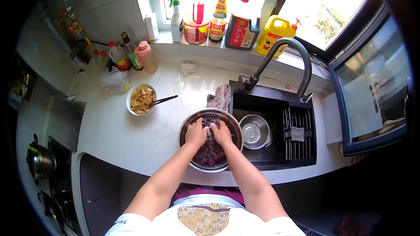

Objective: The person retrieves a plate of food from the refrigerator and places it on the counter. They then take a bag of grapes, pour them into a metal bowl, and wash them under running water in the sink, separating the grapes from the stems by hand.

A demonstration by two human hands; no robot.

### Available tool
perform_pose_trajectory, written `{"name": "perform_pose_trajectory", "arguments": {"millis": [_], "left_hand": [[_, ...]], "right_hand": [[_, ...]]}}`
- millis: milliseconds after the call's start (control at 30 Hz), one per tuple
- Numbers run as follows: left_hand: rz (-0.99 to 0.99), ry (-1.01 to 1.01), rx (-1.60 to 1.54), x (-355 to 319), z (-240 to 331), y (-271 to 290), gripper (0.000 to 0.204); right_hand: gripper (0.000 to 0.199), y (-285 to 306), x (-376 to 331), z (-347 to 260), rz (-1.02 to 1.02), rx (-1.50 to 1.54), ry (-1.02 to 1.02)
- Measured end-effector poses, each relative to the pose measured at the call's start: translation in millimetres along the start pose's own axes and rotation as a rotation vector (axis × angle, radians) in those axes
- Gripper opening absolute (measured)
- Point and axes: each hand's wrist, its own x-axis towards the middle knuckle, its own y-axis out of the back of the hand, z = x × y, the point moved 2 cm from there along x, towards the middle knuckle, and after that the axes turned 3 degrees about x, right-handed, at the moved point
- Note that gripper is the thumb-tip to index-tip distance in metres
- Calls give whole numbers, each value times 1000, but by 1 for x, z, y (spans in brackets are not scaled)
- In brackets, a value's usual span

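Observation:
A steel bowl (181,142) of dark purple grapes (211,152) in water stands on the counter, against the left side of the sink. Both hands reach into its far half. My left hand (197,133) curls its fingers round grapes, the fingertips partly hidden among them. Close beside it, my right hand (222,133) is bent over grapes the same way, its thumb near the left thumb. Glossy wet grapes show between the hands and pile up toward the near rim.
Right of the bowl, the black sink (275,159) holds a smaller metal pot (255,132) and a rack (298,133), under a curved faucet (302,61). A crumpled cloth (220,97) lies behind the bowl. A food bowl (142,99) with black chopsticks (164,100) sits left; bottles line the windowsill.

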Motion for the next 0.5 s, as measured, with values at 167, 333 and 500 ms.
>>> {"name": "perform_pose_trajectory", "arguments": {"millis": [167, 333, 500], "left_hand": [[-215, -26, -275, 22, -32, -27, 41], [-170, -142, -217, -3, -4, 5, 40], [-112, 53, -101, 0, -10, -1, 20]], "right_hand": [[32, -1, 4, 1, -238, 561, -315], [26, 25, -14, 3, -330, 780, -357], [24, 24, -8, 3, -284, 758, -559]]}}
